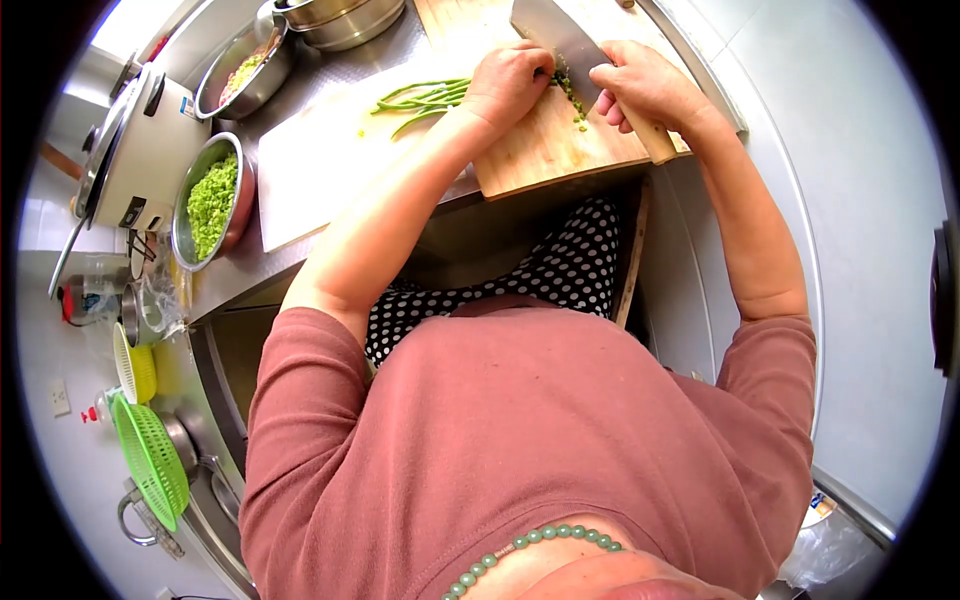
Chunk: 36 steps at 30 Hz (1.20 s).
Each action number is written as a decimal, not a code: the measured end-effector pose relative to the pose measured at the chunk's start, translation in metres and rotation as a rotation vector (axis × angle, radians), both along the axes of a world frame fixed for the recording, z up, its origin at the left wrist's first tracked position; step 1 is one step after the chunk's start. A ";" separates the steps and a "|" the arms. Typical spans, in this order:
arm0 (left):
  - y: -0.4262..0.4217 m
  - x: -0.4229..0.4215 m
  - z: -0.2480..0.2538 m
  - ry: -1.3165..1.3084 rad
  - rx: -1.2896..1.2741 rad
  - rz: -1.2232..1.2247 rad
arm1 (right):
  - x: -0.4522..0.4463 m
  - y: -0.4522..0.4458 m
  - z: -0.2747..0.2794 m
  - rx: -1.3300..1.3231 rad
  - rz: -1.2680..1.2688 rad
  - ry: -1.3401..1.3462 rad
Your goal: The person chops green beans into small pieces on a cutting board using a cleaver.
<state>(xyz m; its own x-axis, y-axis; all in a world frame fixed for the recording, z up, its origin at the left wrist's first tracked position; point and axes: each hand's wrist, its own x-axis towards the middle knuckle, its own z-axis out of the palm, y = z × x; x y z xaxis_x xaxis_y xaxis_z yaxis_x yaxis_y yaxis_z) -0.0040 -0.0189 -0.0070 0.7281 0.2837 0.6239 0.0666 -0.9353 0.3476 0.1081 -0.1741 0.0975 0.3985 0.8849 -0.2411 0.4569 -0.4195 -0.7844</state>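
My left hand [510,82] is closed around a bunch of long green beans [425,102], whose uncut lengths trail out to the left. In my right hand [645,88] is a cleaver [560,38] with a wooden handle, its broad blade standing beside my left fingertips. Small chopped bean pieces [578,110] lie by the blade on the wooden cutting board [540,155]. The long ends of the beans rest over a white board [320,170] to the left. My left fingers hide the beans' near ends.
A metal bowl of chopped greens [212,205] stands left of the boards, with another metal bowl [240,75] of pinkish and green food behind it. A white rice cooker [150,150] is at far left. Green [150,460] and yellow baskets [135,362] sit lower left. A wall [800,100] borders the right.
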 end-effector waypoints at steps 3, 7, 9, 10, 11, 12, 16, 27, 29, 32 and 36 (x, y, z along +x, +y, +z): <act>0.002 0.003 -0.003 -0.023 0.009 0.006 | -0.008 -0.001 0.003 0.010 0.030 -0.094; 0.001 0.001 -0.006 -0.060 -0.021 -0.014 | -0.015 -0.011 0.011 0.011 0.027 -0.140; 0.000 0.001 -0.006 -0.064 -0.019 -0.012 | -0.017 -0.015 0.014 -0.006 0.008 -0.175; 0.000 0.002 -0.006 -0.065 -0.008 -0.001 | -0.018 -0.016 0.014 -0.014 0.010 -0.166; 0.000 0.002 -0.006 -0.066 0.004 0.010 | -0.019 -0.017 0.014 -0.023 0.012 -0.157; 0.000 0.002 -0.007 -0.065 0.005 0.005 | -0.020 -0.017 0.014 -0.030 0.016 -0.148; 0.002 0.002 -0.009 -0.060 0.002 0.002 | -0.019 -0.013 0.014 -0.053 0.031 -0.174; 0.000 -0.001 -0.005 -0.010 -0.054 -0.005 | -0.015 0.022 0.007 -0.144 0.084 -0.183; 0.001 -0.004 0.003 0.045 -0.078 -0.024 | -0.015 0.019 0.007 -0.114 0.073 -0.172; 0.001 -0.009 0.009 0.030 -0.073 -0.005 | -0.019 0.014 0.009 -0.070 0.051 -0.162; 0.004 -0.005 0.000 0.000 -0.028 -0.008 | -0.017 0.013 0.008 -0.048 0.045 -0.150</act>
